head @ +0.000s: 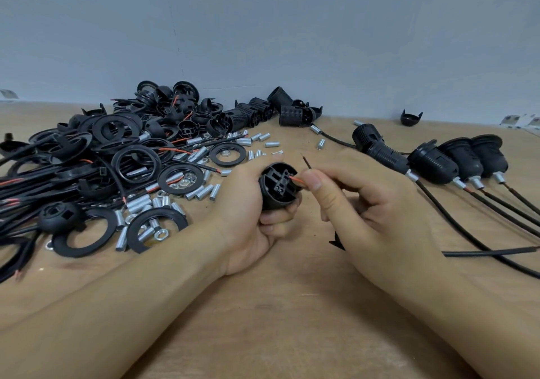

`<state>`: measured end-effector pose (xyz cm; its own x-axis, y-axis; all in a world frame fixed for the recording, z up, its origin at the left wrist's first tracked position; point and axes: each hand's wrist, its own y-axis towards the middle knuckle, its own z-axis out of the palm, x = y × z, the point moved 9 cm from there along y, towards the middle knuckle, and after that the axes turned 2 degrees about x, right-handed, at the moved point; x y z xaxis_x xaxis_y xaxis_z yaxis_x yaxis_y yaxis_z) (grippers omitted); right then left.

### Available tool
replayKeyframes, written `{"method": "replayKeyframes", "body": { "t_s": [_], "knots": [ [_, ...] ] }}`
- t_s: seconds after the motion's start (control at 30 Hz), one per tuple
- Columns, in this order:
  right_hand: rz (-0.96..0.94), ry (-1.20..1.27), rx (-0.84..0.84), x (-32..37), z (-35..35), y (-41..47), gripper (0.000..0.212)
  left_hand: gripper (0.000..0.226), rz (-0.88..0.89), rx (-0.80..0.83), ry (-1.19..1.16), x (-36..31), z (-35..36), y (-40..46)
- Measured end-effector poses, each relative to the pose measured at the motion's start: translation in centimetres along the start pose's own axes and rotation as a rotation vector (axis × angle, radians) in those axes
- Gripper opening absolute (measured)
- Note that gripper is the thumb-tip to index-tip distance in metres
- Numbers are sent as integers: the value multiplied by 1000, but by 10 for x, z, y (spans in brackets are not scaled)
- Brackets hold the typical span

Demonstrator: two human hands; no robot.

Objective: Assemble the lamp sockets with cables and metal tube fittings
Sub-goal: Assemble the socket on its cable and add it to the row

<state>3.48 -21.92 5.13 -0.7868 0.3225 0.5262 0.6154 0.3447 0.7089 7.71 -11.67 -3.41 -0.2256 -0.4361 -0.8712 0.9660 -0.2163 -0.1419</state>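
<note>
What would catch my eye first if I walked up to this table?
Probably the two hands in the middle: the left hand grips a black lamp socket while the right hand pinches a red wire at its open end. Left lies a heap of black rings; right, a row of finished sockets.

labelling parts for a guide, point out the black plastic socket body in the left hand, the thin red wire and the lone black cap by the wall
black plastic socket body (276,184): head view, open face
thin red wire (297,180): head view, bare stretch before fingertips
lone black cap (411,118): head view, its side wall

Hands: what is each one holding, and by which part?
Left hand grips the black socket round its body. Right hand pinches the red wire near its end at the socket.
</note>
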Motion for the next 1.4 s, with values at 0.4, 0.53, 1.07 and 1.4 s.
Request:
{"method": "replayKeyframes", "body": {
  "t_s": [0.4, 0.53, 1.07, 1.4],
  "knots": [
    [-104, -172, -66, 13, -9, -2, 6, 46, 3, -11, 63, 0, 1, 0],
    [-7, -72, -71, 2, -12, 0, 11, 39, -10, -17, 61, 1, 1, -1],
    [-102, -270, 21, 6, -1, 2, 10, 40, -20, -43, 97, 1, 1, -2],
    [-69, -287, 7, 6, -1, 1, 10, 40, 14, -83, 126, -1, -2, -2]
  ]
}}
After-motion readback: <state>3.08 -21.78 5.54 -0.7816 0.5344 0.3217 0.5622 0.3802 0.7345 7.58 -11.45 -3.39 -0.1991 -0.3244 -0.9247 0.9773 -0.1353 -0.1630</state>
